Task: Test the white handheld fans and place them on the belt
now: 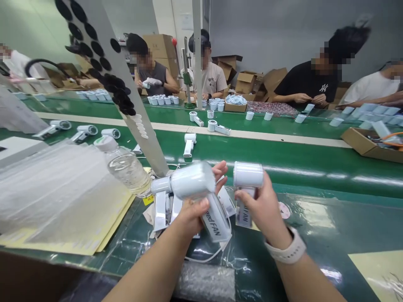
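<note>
My left hand [197, 209] holds a white handheld fan [193, 180], its round head pointing left and up and dark "FAN" lettering on the handle. The fan's outline is slightly blurred. In my right hand [262, 205], which wears a pale watch band, is a second handheld fan [248, 174], upright, gripped near the top of its handle. Below and left of my left hand lie several more white fans [161, 209], partly hidden behind it. A white cable [208, 259] curls on the table under the held fan.
A clear bottle [126, 167] stands left beside plastic sleeves on yellow sheets [63, 201]. A slanted post [135, 109] bears black discs. Beyond runs a green conveyor [283, 155] carrying fans and cups. Several co-workers sit across it. A cardboard tray [371, 144] is at right; bubble wrap [204, 282] lies in front.
</note>
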A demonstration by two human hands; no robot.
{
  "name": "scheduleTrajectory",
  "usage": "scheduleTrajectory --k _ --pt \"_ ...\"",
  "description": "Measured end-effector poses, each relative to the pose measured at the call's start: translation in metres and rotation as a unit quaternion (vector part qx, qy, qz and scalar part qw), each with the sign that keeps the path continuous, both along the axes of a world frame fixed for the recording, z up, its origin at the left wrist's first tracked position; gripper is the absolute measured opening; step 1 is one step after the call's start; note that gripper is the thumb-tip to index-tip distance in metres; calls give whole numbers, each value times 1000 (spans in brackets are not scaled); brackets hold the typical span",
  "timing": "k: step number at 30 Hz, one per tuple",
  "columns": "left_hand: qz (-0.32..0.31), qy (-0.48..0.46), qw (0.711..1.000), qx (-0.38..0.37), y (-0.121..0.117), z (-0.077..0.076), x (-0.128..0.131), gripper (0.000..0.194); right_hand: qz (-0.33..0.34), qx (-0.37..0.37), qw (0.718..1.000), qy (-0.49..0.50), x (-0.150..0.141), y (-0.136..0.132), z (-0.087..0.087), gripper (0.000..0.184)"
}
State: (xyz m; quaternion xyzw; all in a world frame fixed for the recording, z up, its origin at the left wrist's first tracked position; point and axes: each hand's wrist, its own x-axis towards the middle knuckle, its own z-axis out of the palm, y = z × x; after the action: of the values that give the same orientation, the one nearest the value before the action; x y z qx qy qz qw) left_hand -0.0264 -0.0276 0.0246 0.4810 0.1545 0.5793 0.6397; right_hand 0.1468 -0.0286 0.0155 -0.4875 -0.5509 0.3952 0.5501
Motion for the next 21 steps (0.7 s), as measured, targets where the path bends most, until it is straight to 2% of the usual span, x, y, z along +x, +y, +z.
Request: scheduleTrajectory --k 1,3,5,6,8,9,11,13,14,15,17,19,21 --pt "23 21 999 8 -2 -4 3 62 25 6 1000 -10 -8 -1 -4 92" --pt "84 78 993 23 -6 -10 9 76 116 15 993 -26 -20 -7 -9 96" --pt "157 119 979 48 -8 -16 14 84 201 11 979 -37 -28 -14 -10 108" --pt "188 126 972 58 -8 -19 15 86 217 5 975 -42 -30 -16 -9 117" --pt "224 128 964 64 -5 -22 14 87 212 -13 976 -56 -30 -19 -5 127" --pt "222 134 964 64 -3 -23 12 88 199 -20 978 -65 -28 -18 -1 126" --pt "172 172 967 73 6 -22 5 93 161 -22 983 -86 -19 -16 8 118" --pt "138 260 949 113 17 -19 -6 93 115 -26 986 -122 1 -10 17 114" --pt "147 327 924 133 24 -17 -12 89 86 -33 985 -147 17 -7 19 114" --pt "178 408 884 145 30 -14 -18 83 53 -44 982 -177 36 -2 20 113" --pt "247 578 768 118 41 -10 -27 69 -28 -65 962 -263 87 6 16 106" --pt "255 706 657 73 48 -8 -34 59 -144 -121 914 -359 151 12 7 97" --pt "226 773 589 59 51 -7 -37 55 -233 -190 859 -415 221 10 -3 87"
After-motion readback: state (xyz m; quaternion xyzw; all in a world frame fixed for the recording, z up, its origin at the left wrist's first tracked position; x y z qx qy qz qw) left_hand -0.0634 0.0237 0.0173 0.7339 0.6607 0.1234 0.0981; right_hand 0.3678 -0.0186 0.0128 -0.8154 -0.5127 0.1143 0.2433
